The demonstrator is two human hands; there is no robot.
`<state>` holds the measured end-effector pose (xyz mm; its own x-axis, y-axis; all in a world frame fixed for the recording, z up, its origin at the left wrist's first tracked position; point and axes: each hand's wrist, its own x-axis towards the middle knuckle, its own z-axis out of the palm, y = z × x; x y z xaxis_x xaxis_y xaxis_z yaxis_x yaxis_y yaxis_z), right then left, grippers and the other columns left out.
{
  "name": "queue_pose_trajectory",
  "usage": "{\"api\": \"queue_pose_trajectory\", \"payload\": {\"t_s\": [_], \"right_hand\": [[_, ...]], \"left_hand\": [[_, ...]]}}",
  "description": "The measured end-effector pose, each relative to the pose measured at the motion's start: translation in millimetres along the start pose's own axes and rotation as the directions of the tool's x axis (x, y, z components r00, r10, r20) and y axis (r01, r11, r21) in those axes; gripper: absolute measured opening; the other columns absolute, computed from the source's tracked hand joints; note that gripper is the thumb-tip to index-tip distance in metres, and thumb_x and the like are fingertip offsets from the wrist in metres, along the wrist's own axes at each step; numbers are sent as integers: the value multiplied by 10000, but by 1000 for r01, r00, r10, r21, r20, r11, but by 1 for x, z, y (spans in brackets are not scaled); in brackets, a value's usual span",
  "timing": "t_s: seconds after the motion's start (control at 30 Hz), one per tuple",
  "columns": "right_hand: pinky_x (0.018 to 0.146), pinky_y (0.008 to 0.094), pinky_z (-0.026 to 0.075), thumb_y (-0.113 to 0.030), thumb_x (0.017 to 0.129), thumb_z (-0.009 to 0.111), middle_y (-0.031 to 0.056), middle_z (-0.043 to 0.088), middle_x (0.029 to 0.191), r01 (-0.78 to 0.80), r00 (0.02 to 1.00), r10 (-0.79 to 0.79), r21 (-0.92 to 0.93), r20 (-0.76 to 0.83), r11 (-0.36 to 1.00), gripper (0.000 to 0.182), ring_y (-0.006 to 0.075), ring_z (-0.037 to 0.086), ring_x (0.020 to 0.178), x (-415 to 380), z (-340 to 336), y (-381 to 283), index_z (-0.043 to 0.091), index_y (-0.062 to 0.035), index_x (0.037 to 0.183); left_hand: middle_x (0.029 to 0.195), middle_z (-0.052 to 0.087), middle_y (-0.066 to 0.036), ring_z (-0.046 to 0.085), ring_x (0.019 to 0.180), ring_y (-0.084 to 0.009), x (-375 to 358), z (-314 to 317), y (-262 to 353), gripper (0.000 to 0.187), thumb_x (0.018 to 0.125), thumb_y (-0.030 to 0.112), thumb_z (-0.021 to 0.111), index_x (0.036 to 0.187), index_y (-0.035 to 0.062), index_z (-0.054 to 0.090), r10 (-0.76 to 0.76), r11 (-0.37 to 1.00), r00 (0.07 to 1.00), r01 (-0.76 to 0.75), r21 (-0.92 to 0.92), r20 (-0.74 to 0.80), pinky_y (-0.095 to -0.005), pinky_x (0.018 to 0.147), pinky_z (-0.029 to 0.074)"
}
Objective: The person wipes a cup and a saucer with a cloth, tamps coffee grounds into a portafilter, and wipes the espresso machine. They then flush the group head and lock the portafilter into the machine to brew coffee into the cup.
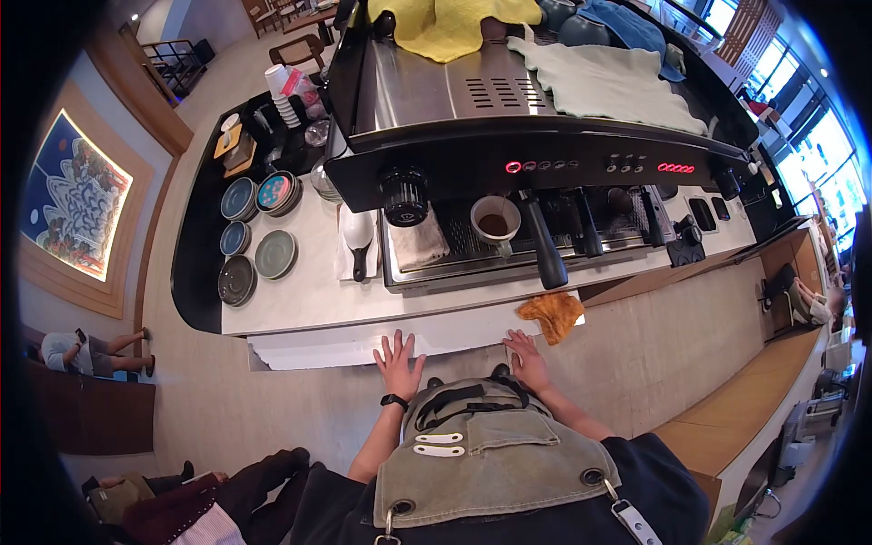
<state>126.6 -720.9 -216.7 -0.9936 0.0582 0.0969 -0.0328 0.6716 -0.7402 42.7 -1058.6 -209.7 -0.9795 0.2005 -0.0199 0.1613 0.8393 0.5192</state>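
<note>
My left hand is open, fingers spread, its fingertips at the white front edge of the counter. Also open, my right hand has its fingertips at the same edge, close to an orange-brown cloth draped over it. Both hands hold nothing. Beyond them stands a black and steel espresso machine with lit red buttons. A white cup with brown liquid sits on its drip tray, beside a black-handled portafilter locked in the machine.
Stacked saucers and plates stand at the counter's left, near a white scoop with a black handle. A folded cloth lies on the drip tray. Yellow and pale cloths cover the machine's top. Other people are at lower left and far right.
</note>
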Motion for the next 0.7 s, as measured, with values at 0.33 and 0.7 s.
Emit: {"api": "queue_pose_trajectory", "payload": {"t_s": [0.33, 0.7], "right_hand": [[1265, 478, 286, 43, 916, 533, 135, 566, 1503, -5, 1000, 5, -13, -2, 1000, 463, 343, 447, 1463, 1, 0, -1, 651, -99, 1340], [902, 401, 576, -60, 986, 614, 144, 742, 1141, -215, 974, 222, 126, -43, 968, 290, 285, 732, 1030, 31, -29, -44, 654, -39, 1273]], "left_hand": [[1688, 326, -96, 136, 1588, -393, 0, -1, 1, 629, 978, 451, 644, 1536, 197, 504, 10, 1000, 1000, -10, -4, -2, -623, 1250, -13], [1683, 335, -96, 141, 1587, -397, -1, 0, -1, 623, 977, 445, 644, 1534, 202, 506, 12, 1000, 1000, -12, -8, -4, -627, 1248, -12]]}}
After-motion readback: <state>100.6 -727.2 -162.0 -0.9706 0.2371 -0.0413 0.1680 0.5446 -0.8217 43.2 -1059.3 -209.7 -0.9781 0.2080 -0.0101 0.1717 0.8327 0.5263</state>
